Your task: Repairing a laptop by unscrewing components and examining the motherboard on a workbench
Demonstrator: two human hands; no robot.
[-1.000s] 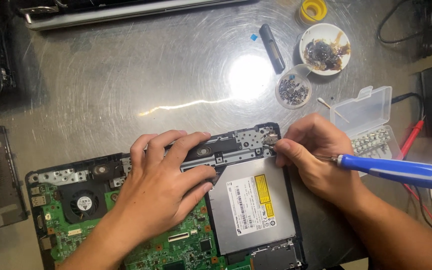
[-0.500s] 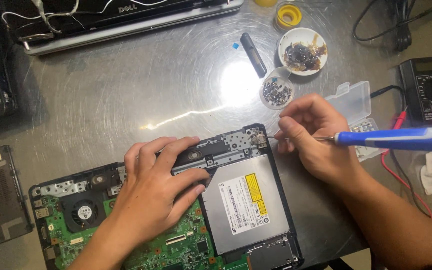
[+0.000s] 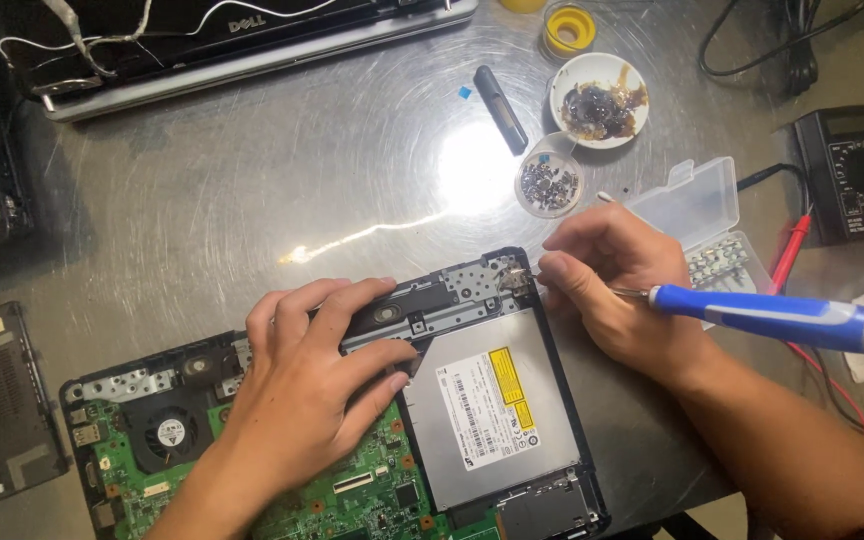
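Our left hand [image 3: 317,375] lies flat, fingers spread, on the opened laptop base [image 3: 352,440] near the front edge of the metal desk [image 3: 202,200], prob. to pin the chassis so it won't skate on the slick top; it presses rather than grips. Our right hand [image 3: 617,275] is closed on a blue-handled screwdriver [image 3: 767,315], fingers pinched low on the shaft w/ the handle trailing out toward the desk's right edge, so the tip sits steady at the base's back right corner, by the bare metal bracket [image 3: 477,280]. The silver optical drive [image 3: 487,405] is seated in its bay on the right side of the base, green motherboard [image 3: 352,490] and fan [image 3: 167,435] exposed to its left. A small cup of screws [image 3: 549,185] and a clear parts box [image 3: 712,225] stand just behind the right hand, close enough to drop hardware in w/o reaching. A white dish of dark residue [image 3: 599,100], a black multimeter [image 3: 852,170] at the right edge, and the detached lid [image 3: 252,40] along the back edge sit well apart from the work.
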